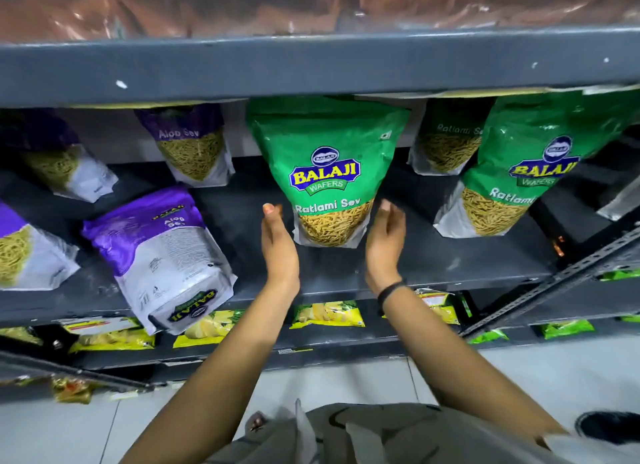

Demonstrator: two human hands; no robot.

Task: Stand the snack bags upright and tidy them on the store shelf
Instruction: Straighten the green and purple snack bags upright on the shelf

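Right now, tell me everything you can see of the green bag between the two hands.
The green bag is a glossy plastic pouch, green on top, with a blue and yellow Balaji Wafers logo, the words Ratlami Sev, and a printed or see-through patch of yellow sev near its pale base. It stands upright, front facing out, mid-shelf, its top reaching the shelf above. The left hand and right hand flank its base, open-palmed; contact is unclear, neither has a grip on it.
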